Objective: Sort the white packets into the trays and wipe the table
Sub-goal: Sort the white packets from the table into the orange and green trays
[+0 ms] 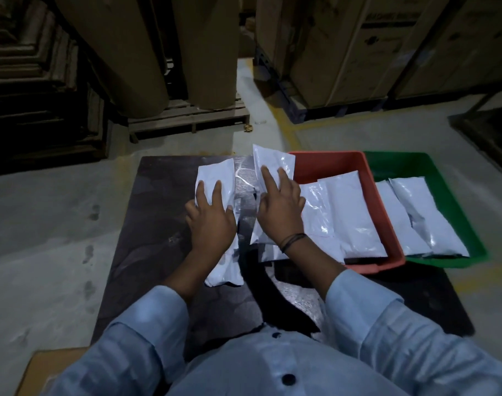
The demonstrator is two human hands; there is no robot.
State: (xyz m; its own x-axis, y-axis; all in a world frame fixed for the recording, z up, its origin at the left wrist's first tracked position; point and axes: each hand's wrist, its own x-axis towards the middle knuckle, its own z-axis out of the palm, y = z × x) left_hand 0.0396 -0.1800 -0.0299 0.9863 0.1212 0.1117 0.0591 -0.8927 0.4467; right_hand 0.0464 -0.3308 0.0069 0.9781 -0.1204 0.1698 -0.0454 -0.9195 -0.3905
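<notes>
On the dark table (pixel 158 238) lie two long white packets. My left hand (pixel 211 221) rests flat, fingers spread, on the left packet (pixel 215 175). My right hand (pixel 281 208) lies with straight fingers on the right packet (pixel 272 161), whose far end is lifted and leans toward the red tray (pixel 330 161). The red tray holds several white packets (pixel 347 212). Beside it on the right, the green tray (pixel 444 172) holds more white packets (pixel 421 218). A dark cloth-like strip (pixel 261 281) lies on the table between my forearms.
The table stands on a grey concrete floor (pixel 44 210). Large brown paper rolls (pixel 124 52) on a wooden pallet (pixel 187 115) stand behind it. Cardboard boxes (pixel 358 47) sit at the back right, and a cardboard sheet (pixel 44 367) lies at the front left.
</notes>
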